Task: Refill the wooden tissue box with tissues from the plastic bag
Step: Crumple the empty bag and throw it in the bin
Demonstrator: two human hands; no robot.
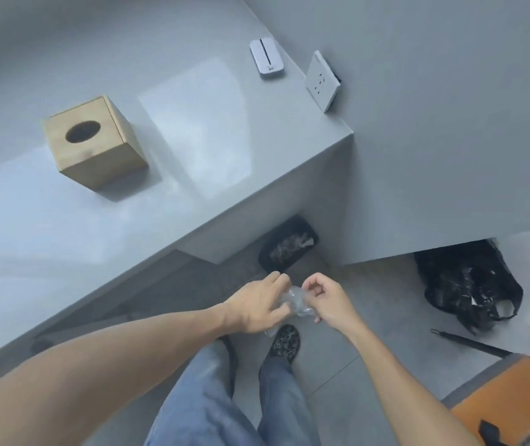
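Both hands meet low in front of the person, above the floor and their own shoes. The left hand (259,305) and the right hand (323,299) each pinch a side of a small crumpled piece of clear plastic bag (296,302), so each grip is closed narrowly on the film, fingers curled round it. The plastic between the two grips looks thin, wrinkled and nearly see-through. No white tissue shows inside it, though the hands hide part of it, so I cannot tell whether it holds anything.

My reading is that the step in hand concerns the wrapper itself: either working it open or balling it up as waste. Just beyond the grips, on the floor under the edge of the tabletop (193,188), sits a dark bin (287,244) with crumpled scraps in it, which makes discarding plausible. If so, the next move calls for carrying the film a short way forward and letting go over the bin.

Farther off, up and to the left of the grips, the wooden tissue box (95,144) stands upright on the tabletop, well apart from both hands. Its oval top opening looks dark, with no tissue poking through
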